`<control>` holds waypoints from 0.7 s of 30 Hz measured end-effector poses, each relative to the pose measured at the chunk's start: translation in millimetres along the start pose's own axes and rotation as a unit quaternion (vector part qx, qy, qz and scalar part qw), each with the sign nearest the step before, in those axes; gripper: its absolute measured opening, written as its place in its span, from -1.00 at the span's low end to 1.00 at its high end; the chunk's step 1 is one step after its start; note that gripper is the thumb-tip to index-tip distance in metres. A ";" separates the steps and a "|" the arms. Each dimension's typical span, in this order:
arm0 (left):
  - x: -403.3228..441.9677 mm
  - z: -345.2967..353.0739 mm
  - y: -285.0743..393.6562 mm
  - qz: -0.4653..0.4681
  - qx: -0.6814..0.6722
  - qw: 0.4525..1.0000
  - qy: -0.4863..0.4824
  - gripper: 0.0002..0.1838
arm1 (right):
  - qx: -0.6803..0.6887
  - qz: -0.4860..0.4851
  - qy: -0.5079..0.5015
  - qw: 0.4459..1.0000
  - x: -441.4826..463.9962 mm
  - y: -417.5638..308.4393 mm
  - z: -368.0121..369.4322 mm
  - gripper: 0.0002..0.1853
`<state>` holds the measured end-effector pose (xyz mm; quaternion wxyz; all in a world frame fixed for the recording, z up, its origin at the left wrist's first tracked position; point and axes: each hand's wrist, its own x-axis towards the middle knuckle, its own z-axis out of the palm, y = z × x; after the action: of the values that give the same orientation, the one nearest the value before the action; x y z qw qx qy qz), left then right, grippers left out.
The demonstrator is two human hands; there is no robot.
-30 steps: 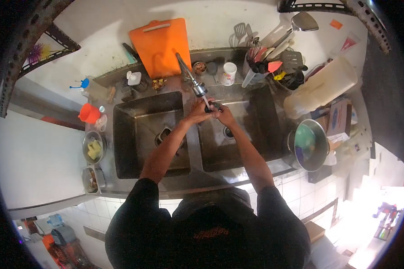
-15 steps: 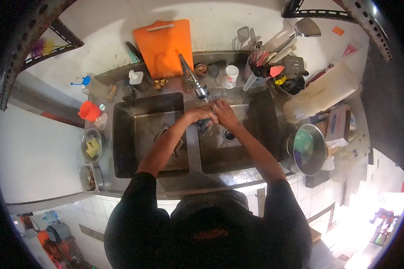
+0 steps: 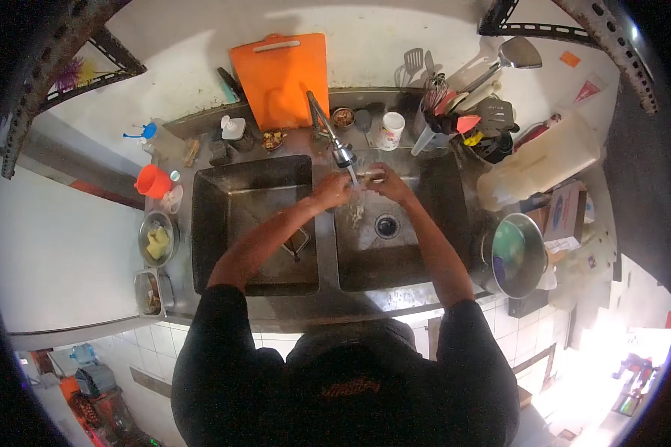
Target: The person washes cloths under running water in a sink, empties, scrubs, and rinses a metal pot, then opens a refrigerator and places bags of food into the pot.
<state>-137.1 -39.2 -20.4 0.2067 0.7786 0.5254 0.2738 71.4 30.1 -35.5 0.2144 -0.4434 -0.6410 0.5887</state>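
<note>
Water runs from the faucet [image 3: 343, 154] into the right basin [image 3: 388, 257]. My left hand [image 3: 332, 191] is at the left of the stream, its fingers curled and partly hidden, so what it holds is unclear. On the other side of the stream, my right hand [image 3: 388, 183] has its fingers bent round something small and blurred that I cannot make out. Both hands are close together over the back left part of the right basin. Splashing water shows below them, left of the drain [image 3: 387, 226].
An orange cutting board [image 3: 283, 82] leans on the wall behind the left basin [image 3: 257, 223]. A white cup [image 3: 391, 131] and a utensil holder [image 3: 434, 130] stand behind the right basin. Right of the sink sits a metal pot [image 3: 518, 255]; a red cup [image 3: 153, 181] is at the left.
My hands, overlapping half a second ago, are now apart on either side of the stream. The dark item seen between them earlier no longer shows there. The view has shifted slightly.
</note>
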 end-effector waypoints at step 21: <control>-5.2 -1.7 19.0 -0.017 0.061 0.998 -0.009 -0.58 | -0.076 0.128 -0.205 0.967 4.4 -21.0 2.6 -0.49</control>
<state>-126.3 -50.9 -8.6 0.1684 0.7832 0.5522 0.2308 60.4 34.0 -17.3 -0.0329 -0.4068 -0.6520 0.6391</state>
